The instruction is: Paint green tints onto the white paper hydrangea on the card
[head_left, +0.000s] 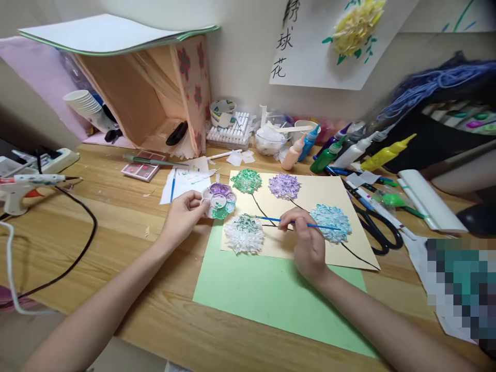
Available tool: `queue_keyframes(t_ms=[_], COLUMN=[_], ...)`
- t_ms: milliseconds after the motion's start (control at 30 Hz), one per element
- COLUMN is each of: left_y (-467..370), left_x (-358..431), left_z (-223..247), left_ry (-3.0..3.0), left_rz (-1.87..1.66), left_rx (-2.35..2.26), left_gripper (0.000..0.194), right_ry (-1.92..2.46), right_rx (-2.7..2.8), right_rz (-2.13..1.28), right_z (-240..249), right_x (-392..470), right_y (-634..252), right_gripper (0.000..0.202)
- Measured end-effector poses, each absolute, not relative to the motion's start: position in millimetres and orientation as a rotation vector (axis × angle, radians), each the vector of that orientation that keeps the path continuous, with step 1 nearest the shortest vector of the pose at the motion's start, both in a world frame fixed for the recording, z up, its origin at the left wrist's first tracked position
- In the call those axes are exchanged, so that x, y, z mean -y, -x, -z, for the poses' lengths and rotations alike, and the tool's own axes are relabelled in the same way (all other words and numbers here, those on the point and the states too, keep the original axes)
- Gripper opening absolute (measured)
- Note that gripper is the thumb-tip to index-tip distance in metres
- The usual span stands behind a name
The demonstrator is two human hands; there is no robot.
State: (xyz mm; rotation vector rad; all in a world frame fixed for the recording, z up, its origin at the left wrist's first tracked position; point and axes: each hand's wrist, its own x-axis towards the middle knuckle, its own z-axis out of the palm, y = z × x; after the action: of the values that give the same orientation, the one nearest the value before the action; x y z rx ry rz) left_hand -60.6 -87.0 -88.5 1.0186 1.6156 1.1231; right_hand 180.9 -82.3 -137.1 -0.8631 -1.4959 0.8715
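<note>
My left hand (185,214) pinches the edge of a small flower-shaped paint palette (220,200) with purple and green paint in its wells. In my right hand (306,237) is a thin blue paintbrush (325,226), its tip at a white ruffled flower (244,242) whose upper part is green. That flower sits on a cream sheet (281,245) along with a green flower (247,181), a purple flower (284,185) and a light blue flower (331,222). Black stem lines run between them. Beneath the cream sheet lies a light green sheet (279,299).
Paint bottles (327,155) stand behind the sheet. Black-handled scissors (382,232) and pens lie at its right. A glue gun (27,188) with a black cable rests at far left. An open box (143,98) stands at the back, near a paint-marked paper (186,181).
</note>
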Motion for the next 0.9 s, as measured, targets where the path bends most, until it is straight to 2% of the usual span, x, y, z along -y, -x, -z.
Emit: queue_keyframes(t_ms=[900], left_y=[64.9], left_x=[86.6], left_z=[95.3], left_ry=[-1.050], left_rz=[-1.138], left_rx=[-1.602], left_gripper=[0.032], right_ry=[0.816], right_rx=[1.625], right_rz=[-0.778], right_z=[137.7], right_x=[83.9], right_y=[-181.1], right_gripper=[0.027])
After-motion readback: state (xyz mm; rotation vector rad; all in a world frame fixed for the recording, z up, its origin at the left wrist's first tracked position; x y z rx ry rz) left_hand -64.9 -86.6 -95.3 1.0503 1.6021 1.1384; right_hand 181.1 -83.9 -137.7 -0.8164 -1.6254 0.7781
